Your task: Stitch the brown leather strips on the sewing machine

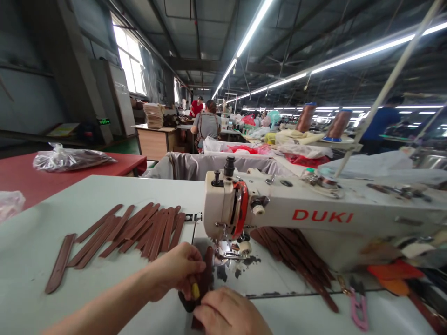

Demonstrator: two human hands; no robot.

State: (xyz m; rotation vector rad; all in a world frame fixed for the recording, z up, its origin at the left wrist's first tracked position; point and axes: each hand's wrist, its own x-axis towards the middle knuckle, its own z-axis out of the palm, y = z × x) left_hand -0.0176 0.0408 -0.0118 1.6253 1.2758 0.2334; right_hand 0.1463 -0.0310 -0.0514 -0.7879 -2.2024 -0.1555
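Observation:
A brown leather strap lies lengthwise beside the needle and presser foot of the white sewing machine. My left hand is closed at the strap's left edge, thumb and forefinger pinched together. Below those fingers a black-and-yellow object shows, perhaps a small tool; its kind is partly hidden. My right hand is closed over the strap's near end, its fingertips close to the black-and-yellow object. Many similar brown straps lie in a loose pile left of the machine.
More brown straps are heaped under the machine arm. Pink-handled snips and an orange piece lie at the right. A red table carries a plastic bag. Cloth-lined bin behind; people sit farther back.

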